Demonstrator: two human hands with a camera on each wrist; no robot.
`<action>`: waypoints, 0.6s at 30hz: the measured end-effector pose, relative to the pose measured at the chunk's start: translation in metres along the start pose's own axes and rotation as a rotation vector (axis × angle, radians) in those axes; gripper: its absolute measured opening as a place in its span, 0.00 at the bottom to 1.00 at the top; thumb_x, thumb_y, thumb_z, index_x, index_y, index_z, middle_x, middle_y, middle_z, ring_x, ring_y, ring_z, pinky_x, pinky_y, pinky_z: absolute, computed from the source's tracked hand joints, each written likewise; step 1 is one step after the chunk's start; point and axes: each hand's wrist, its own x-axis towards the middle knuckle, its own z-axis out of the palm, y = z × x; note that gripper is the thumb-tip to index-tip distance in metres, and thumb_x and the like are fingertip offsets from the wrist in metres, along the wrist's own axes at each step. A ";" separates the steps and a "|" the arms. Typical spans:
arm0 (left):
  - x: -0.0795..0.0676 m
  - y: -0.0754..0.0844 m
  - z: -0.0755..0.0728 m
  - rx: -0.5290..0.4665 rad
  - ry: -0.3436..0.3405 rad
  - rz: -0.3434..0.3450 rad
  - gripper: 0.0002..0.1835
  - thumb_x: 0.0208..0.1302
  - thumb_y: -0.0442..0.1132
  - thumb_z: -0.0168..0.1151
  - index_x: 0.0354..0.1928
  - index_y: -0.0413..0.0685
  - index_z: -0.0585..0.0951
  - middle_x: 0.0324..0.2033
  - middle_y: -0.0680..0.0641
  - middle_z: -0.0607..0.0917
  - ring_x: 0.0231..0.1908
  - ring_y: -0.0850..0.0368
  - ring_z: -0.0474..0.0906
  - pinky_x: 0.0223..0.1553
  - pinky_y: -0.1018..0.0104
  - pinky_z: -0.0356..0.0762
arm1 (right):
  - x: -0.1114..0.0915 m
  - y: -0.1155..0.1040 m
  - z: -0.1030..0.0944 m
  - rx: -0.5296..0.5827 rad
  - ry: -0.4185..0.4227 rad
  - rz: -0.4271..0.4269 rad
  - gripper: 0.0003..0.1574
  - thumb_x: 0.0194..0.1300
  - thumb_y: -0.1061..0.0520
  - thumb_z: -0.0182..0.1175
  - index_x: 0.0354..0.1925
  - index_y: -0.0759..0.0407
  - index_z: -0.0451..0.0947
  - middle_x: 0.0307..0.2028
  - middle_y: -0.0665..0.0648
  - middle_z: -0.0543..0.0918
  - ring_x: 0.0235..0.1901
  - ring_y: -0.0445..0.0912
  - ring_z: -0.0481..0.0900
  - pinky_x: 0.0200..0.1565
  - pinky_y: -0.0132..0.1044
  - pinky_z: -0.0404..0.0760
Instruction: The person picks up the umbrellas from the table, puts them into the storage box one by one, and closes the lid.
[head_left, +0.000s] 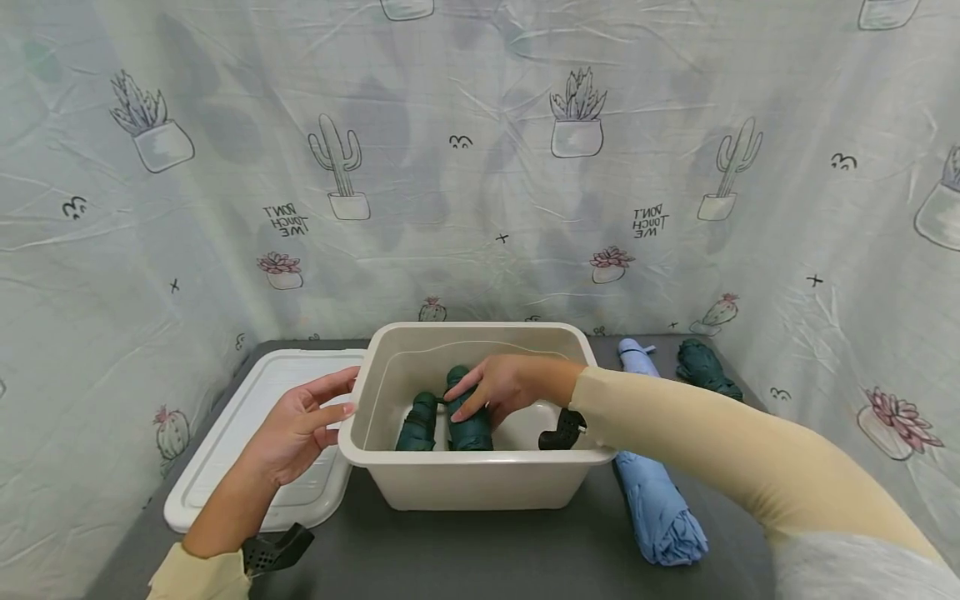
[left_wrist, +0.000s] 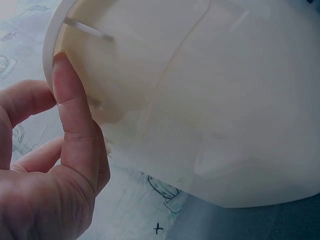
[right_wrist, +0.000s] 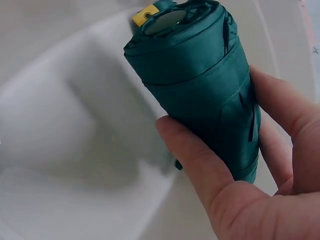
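A beige plastic storage bin [head_left: 480, 485] stands on the table with two dark green folded umbrellas in it. My left hand [head_left: 288, 429] holds the bin's left rim, thumb and fingertips at the edge; the left wrist view has the fingers against the rim and outer wall [left_wrist: 200, 110]. Reaching down inside, my right hand [head_left: 517, 385] grips the larger green umbrella [head_left: 471, 429] between thumb and fingers. In the right wrist view this umbrella [right_wrist: 200, 85] is tightly rolled, with a yellow tag at its end. The smaller green umbrella [head_left: 417, 427] lies to its left.
A white lid [head_left: 232, 442] lies flat left of the bin, partly behind my left hand. To the right lies a long light-blue folded umbrella [head_left: 660, 512], crossed by my right sleeve. Another dark green bundle [head_left: 705, 368] sits at the back right. A cactus-print curtain [head_left: 465, 208] surrounds the table.
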 end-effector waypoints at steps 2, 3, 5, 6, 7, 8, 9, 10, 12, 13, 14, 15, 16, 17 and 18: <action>0.000 0.000 0.000 0.001 -0.002 0.000 0.27 0.73 0.27 0.57 0.73 0.41 0.70 0.57 0.49 0.79 0.52 0.53 0.87 0.47 0.53 0.87 | 0.005 0.002 0.003 -0.026 0.002 0.011 0.32 0.60 0.66 0.73 0.63 0.59 0.81 0.70 0.63 0.72 0.55 0.57 0.83 0.55 0.55 0.86; 0.000 0.000 -0.001 0.001 -0.003 0.002 0.27 0.73 0.27 0.57 0.73 0.41 0.70 0.57 0.49 0.79 0.52 0.53 0.87 0.47 0.53 0.87 | 0.008 0.003 0.005 -0.042 0.002 0.016 0.32 0.60 0.65 0.73 0.63 0.58 0.82 0.68 0.63 0.74 0.54 0.56 0.83 0.54 0.55 0.86; -0.001 0.000 -0.001 0.005 -0.002 0.002 0.27 0.73 0.27 0.57 0.73 0.40 0.70 0.57 0.49 0.80 0.52 0.53 0.87 0.47 0.54 0.88 | 0.012 0.005 0.007 -0.080 -0.003 0.022 0.31 0.60 0.63 0.74 0.62 0.56 0.83 0.66 0.62 0.76 0.52 0.54 0.83 0.54 0.54 0.87; -0.001 0.000 -0.001 0.006 -0.002 0.002 0.28 0.73 0.27 0.57 0.73 0.40 0.70 0.57 0.49 0.80 0.52 0.53 0.87 0.47 0.54 0.88 | 0.014 0.005 0.009 -0.098 -0.006 0.022 0.30 0.60 0.62 0.74 0.61 0.56 0.83 0.65 0.62 0.77 0.51 0.53 0.83 0.53 0.53 0.87; -0.001 0.000 -0.002 0.008 -0.003 0.002 0.28 0.73 0.27 0.57 0.74 0.40 0.69 0.57 0.49 0.80 0.52 0.53 0.87 0.47 0.54 0.88 | 0.015 0.006 0.010 -0.112 -0.009 0.020 0.30 0.60 0.62 0.74 0.61 0.56 0.83 0.64 0.62 0.77 0.50 0.53 0.83 0.53 0.53 0.87; -0.001 -0.001 -0.002 0.010 -0.003 0.002 0.28 0.74 0.27 0.57 0.74 0.40 0.69 0.57 0.49 0.80 0.52 0.54 0.87 0.47 0.54 0.88 | 0.016 0.006 0.010 -0.113 -0.017 0.020 0.29 0.60 0.63 0.74 0.61 0.56 0.83 0.63 0.62 0.78 0.49 0.53 0.83 0.53 0.53 0.87; -0.001 -0.001 -0.002 0.013 -0.003 0.001 0.28 0.74 0.27 0.57 0.74 0.39 0.68 0.57 0.49 0.80 0.52 0.54 0.87 0.47 0.54 0.88 | 0.017 0.006 0.011 -0.109 -0.025 0.021 0.29 0.61 0.64 0.73 0.61 0.57 0.83 0.62 0.62 0.78 0.48 0.53 0.83 0.54 0.53 0.87; -0.001 -0.001 -0.002 0.017 -0.004 0.002 0.28 0.74 0.27 0.57 0.74 0.39 0.68 0.57 0.49 0.80 0.52 0.54 0.87 0.47 0.54 0.88 | 0.017 0.006 0.011 -0.104 -0.032 0.021 0.29 0.61 0.65 0.72 0.62 0.57 0.82 0.61 0.62 0.79 0.47 0.53 0.83 0.54 0.52 0.87; 0.000 -0.002 -0.003 0.021 -0.007 0.003 0.29 0.74 0.28 0.57 0.75 0.38 0.67 0.58 0.49 0.79 0.52 0.53 0.87 0.47 0.53 0.88 | 0.017 0.007 0.011 -0.088 -0.038 0.016 0.29 0.63 0.69 0.69 0.62 0.59 0.81 0.57 0.62 0.82 0.45 0.53 0.85 0.55 0.52 0.87; 0.000 -0.002 -0.003 0.026 -0.009 0.005 0.29 0.74 0.28 0.57 0.75 0.38 0.67 0.58 0.49 0.79 0.52 0.53 0.87 0.47 0.53 0.88 | 0.017 0.007 0.011 -0.079 -0.041 0.012 0.29 0.63 0.70 0.68 0.63 0.60 0.81 0.55 0.62 0.83 0.45 0.53 0.85 0.55 0.51 0.87; 0.001 -0.002 -0.003 0.028 -0.008 0.005 0.29 0.74 0.28 0.57 0.74 0.38 0.67 0.58 0.49 0.79 0.52 0.53 0.87 0.47 0.53 0.88 | 0.017 0.007 0.011 -0.070 -0.045 0.009 0.29 0.64 0.71 0.66 0.63 0.61 0.80 0.53 0.62 0.84 0.44 0.53 0.86 0.56 0.50 0.86; 0.001 -0.001 -0.003 0.030 -0.006 0.005 0.29 0.74 0.28 0.57 0.74 0.38 0.67 0.57 0.48 0.80 0.52 0.53 0.87 0.47 0.53 0.88 | 0.017 0.007 0.011 -0.066 -0.048 0.004 0.29 0.64 0.72 0.65 0.63 0.62 0.80 0.51 0.63 0.85 0.44 0.53 0.86 0.56 0.50 0.86; 0.001 -0.001 -0.003 0.030 -0.005 0.005 0.29 0.74 0.28 0.57 0.74 0.38 0.67 0.57 0.48 0.80 0.52 0.53 0.87 0.47 0.53 0.87 | 0.017 0.007 0.011 -0.068 -0.051 -0.002 0.29 0.65 0.71 0.65 0.64 0.62 0.79 0.49 0.62 0.87 0.44 0.53 0.87 0.56 0.49 0.86; 0.001 -0.001 -0.002 0.028 -0.003 0.001 0.29 0.74 0.28 0.58 0.74 0.39 0.68 0.57 0.48 0.80 0.52 0.52 0.87 0.47 0.53 0.87 | 0.017 0.007 0.011 -0.070 -0.053 -0.006 0.29 0.65 0.71 0.65 0.64 0.62 0.79 0.48 0.62 0.87 0.44 0.53 0.87 0.56 0.48 0.86; 0.001 -0.001 -0.002 0.027 0.000 -0.003 0.28 0.74 0.28 0.58 0.74 0.39 0.68 0.57 0.48 0.80 0.52 0.52 0.87 0.47 0.52 0.87 | 0.017 0.007 0.011 -0.073 -0.057 -0.007 0.29 0.65 0.71 0.65 0.64 0.62 0.79 0.47 0.61 0.88 0.43 0.52 0.87 0.56 0.48 0.86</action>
